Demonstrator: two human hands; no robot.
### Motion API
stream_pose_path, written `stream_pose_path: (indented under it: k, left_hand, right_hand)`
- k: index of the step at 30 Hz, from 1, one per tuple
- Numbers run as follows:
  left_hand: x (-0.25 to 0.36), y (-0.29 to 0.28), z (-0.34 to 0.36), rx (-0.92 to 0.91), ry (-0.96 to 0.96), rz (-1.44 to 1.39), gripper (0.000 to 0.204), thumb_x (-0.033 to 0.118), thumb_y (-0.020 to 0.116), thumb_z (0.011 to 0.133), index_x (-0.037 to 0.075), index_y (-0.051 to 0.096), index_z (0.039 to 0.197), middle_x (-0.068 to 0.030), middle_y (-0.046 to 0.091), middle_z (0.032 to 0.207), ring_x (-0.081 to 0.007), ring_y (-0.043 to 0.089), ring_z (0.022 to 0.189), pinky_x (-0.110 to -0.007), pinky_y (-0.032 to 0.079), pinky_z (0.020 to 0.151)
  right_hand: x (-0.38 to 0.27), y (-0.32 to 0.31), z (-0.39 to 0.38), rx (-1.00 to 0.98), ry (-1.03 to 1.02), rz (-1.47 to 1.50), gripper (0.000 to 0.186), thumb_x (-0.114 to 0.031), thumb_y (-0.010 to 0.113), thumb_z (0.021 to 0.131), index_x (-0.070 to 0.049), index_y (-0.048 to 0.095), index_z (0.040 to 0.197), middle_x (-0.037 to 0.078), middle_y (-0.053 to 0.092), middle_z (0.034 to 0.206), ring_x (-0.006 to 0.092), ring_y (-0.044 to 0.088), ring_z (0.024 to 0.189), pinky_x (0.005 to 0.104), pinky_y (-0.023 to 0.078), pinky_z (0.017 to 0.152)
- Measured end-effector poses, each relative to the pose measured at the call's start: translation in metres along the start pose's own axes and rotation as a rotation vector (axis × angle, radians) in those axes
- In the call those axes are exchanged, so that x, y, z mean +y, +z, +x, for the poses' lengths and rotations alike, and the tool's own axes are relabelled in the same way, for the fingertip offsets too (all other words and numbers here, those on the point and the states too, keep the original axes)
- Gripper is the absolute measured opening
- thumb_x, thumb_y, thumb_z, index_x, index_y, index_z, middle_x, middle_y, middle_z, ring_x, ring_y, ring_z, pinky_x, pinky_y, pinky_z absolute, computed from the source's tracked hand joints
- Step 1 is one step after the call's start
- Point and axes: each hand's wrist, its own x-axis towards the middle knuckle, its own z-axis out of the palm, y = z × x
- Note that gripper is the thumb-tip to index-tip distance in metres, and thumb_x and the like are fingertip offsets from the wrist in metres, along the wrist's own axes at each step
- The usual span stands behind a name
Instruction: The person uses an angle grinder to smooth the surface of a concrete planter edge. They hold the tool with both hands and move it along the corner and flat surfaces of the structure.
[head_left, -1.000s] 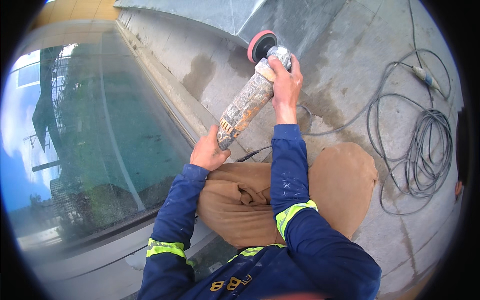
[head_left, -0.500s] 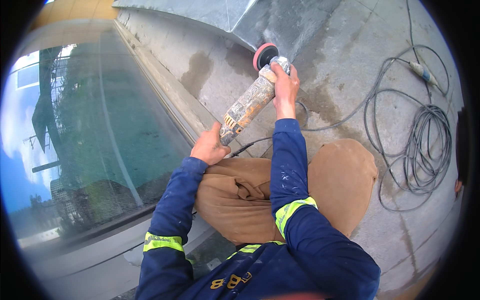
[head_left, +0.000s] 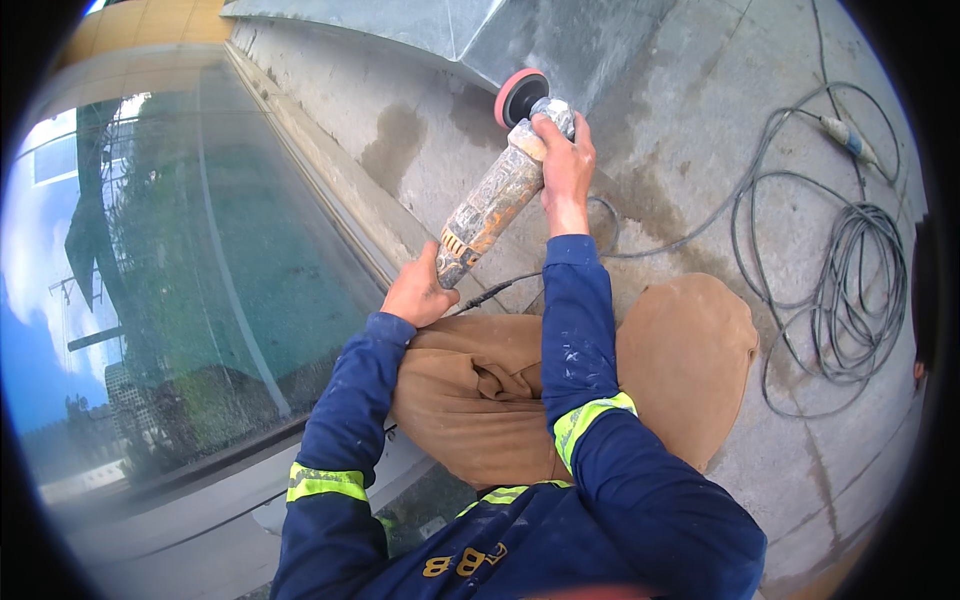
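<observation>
An angle grinder [head_left: 490, 205], worn and spattered with pale dust, slants across the middle of the view. My right hand [head_left: 568, 172] is wrapped round its head end, while my left hand [head_left: 420, 290] grips the rear end near the vents and cord. Fitted to the grinder is a round pad with a pink-red rim [head_left: 508, 100] and a dark backing. The pad is at the lower edge of a grey stone block [head_left: 565, 45]; whether it touches the block, I cannot tell. My fingers' undersides are hidden by the tool.
Left of me stands a large reflective glass pane [head_left: 200, 260] with a ledge [head_left: 330, 185] along it. On the concrete floor [head_left: 690, 120] at the right lies a coiled black cable [head_left: 855, 290] with a pale connector [head_left: 848, 140]. The grinder's cord [head_left: 490, 295] runs past my bent knees.
The grinder's head and pad have shifted slightly left and up, and the pad's face is tilted a little differently. Both hands keep their grip.
</observation>
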Motion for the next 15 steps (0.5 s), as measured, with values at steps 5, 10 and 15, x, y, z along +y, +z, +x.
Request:
stream_pose_path:
  k: [5, 10, 15]
  left_hand:
    - [-0.007, 0.004, 0.006, -0.035, 0.070, -0.021, 0.060, 0.011, 0.075, 0.071, -0.006, 0.045, 0.120, -0.0329, 0.062, 0.082, -0.0508, 0.063, 0.084, -0.050, 0.050, 0.077]
    - [0.004, -0.002, 0.007, -0.060, 0.029, 0.003, 0.058, 0.012, 0.075, 0.072, -0.006, 0.045, 0.119, -0.0333, 0.063, 0.083, -0.0504, 0.064, 0.085, -0.049, 0.050, 0.078]
    - [-0.011, 0.004, 0.006, -0.034, 0.132, -0.044, 0.058, 0.014, 0.075, 0.074, -0.006, 0.045, 0.119, -0.0324, 0.063, 0.083, -0.0491, 0.065, 0.083, -0.049, 0.051, 0.076]
  right_hand:
    - [0.008, -0.006, 0.005, 0.042, 0.076, -0.007, 0.061, -0.017, 0.076, 0.082, 0.008, 0.054, 0.133, 0.019, 0.067, 0.115, 0.0247, 0.067, 0.100, 0.0355, 0.053, 0.089]
    - [0.015, -0.007, 0.014, 0.072, 0.051, -0.053, 0.062, -0.018, 0.076, 0.081, 0.008, 0.055, 0.132, 0.020, 0.067, 0.115, 0.0250, 0.067, 0.105, 0.0366, 0.053, 0.090]
    - [0.014, -0.005, 0.009, 0.071, 0.039, -0.077, 0.072, -0.018, 0.078, 0.079, 0.009, 0.049, 0.140, 0.022, 0.066, 0.118, 0.0265, 0.067, 0.101, 0.0359, 0.054, 0.087]
